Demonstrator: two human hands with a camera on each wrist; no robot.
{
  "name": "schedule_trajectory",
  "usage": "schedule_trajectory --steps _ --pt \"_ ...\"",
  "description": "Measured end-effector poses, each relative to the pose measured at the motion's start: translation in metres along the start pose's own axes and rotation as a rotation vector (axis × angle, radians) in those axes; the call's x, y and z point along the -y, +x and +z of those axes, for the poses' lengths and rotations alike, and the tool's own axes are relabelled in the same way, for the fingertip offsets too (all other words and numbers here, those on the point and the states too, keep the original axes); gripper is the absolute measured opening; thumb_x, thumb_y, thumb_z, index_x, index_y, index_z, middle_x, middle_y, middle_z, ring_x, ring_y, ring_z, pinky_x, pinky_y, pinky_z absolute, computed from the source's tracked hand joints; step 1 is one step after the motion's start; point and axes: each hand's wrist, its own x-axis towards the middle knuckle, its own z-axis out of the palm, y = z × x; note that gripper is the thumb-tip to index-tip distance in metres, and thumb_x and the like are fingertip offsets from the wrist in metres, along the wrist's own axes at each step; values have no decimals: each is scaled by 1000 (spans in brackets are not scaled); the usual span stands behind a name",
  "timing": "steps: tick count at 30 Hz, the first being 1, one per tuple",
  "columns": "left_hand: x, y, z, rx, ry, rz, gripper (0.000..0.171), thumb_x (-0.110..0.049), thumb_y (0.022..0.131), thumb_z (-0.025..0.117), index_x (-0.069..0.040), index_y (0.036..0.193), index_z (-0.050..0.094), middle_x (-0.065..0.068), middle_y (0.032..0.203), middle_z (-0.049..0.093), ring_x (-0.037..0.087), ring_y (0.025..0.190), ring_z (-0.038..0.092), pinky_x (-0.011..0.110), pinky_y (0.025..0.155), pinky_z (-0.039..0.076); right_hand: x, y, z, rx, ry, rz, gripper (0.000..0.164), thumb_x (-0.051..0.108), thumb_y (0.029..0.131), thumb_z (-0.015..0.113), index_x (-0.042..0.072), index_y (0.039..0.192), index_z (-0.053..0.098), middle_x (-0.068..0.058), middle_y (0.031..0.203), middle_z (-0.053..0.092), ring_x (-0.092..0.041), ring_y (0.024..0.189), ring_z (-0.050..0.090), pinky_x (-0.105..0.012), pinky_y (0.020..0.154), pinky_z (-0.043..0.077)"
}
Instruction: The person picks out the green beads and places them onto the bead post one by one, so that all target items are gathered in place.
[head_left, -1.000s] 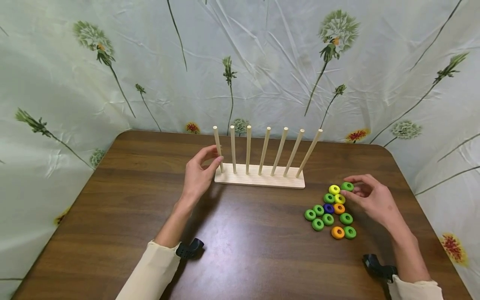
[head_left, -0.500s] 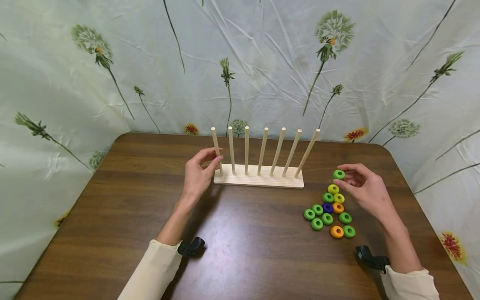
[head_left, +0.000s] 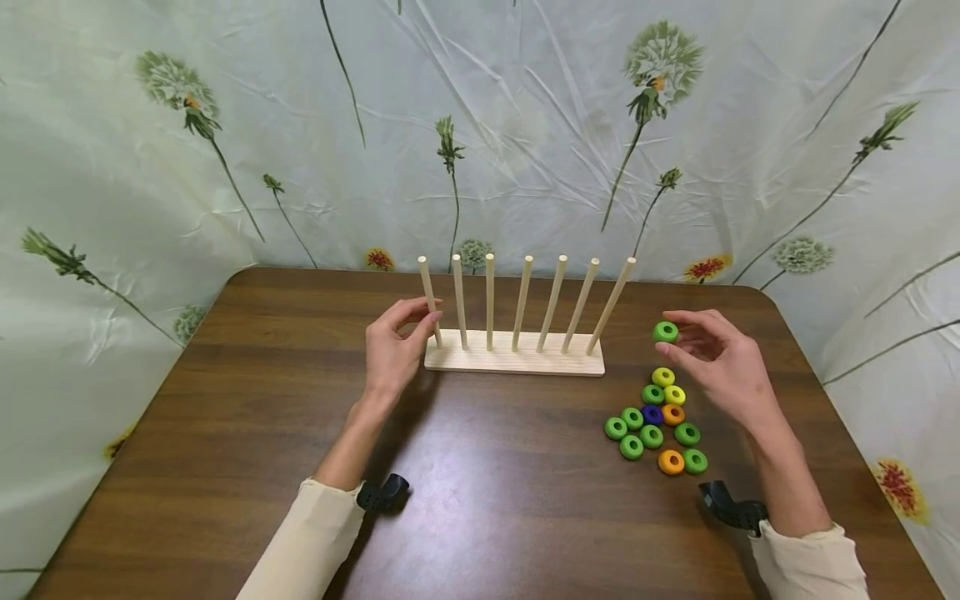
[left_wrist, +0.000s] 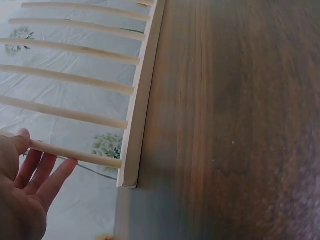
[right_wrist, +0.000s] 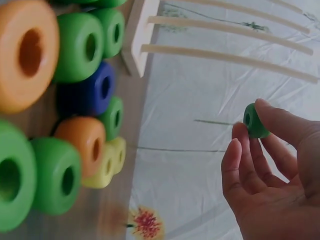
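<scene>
Between thumb and fingers, my right hand [head_left: 723, 367] pinches a green ring [head_left: 665, 332] above the table, beyond the loose rings. The right wrist view shows the same green ring [right_wrist: 255, 121] at the fingertips, its hole facing left. A pale wooden rack [head_left: 513, 360] with several upright pegs stands at the back middle. My left hand [head_left: 396, 346] is at its leftmost peg [head_left: 431, 302]; in the left wrist view the thumb and fingers of the left hand [left_wrist: 25, 190] hold that peg [left_wrist: 82, 156]. No rings sit on the pegs.
Several loose rings lie right of the rack, among them a blue ring [head_left: 652, 415], an orange ring [head_left: 671, 462], a yellow ring [head_left: 663, 377] and a green ring [head_left: 616, 428]. The brown table [head_left: 480, 500] ends at the back against a flower-printed cloth [head_left: 525, 150].
My right hand has lifted the green ring from beside the yellow rings and carried it left and away from me. The left hand stays at the leftmost peg.
</scene>
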Motion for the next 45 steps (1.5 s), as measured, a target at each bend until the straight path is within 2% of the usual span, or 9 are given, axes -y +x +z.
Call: schedule_trajectory --steps 8,16,22,33,45 --pt "0 -1 0 -2 13 30 17 -8 91 80 -4 108 80 18 99 77 3 86 69 18 72 62 14 4 4 -16 50 -13 40 5 90 80 3 129 69 20 109 58 7 89 61 -1 78 51" --pt "3 -1 2 -4 -21 19 21 -7 91 79 0 110 79 21 99 76 3 85 69 17 71 63 28 8 10 -24 111 -55 39 1 89 80 3 127 71 17 112 60 -4 97 61 -3 83 51" --pt "3 -1 2 -9 -53 -4 28 -2 92 77 7 118 72 27 100 74 1 82 68 17 71 63 35 10 14 -36 118 -75 42 0 89 79 6 129 71 16 112 61 -3 97 60 -3 84 51" --pt "3 -2 2 -23 -46 -16 18 -2 91 78 4 107 70 27 93 71 3 79 68 17 71 63 47 12 16 -81 161 -96 44 -2 88 79 7 131 71 17 113 62 -3 97 64 -5 84 52" --pt "2 -1 2 -17 -34 -17 17 -3 92 77 4 104 69 25 91 71 7 79 68 17 70 63 59 17 15 -139 189 -112 43 -1 90 78 9 131 71 14 113 62 -1 97 66 -7 83 54"
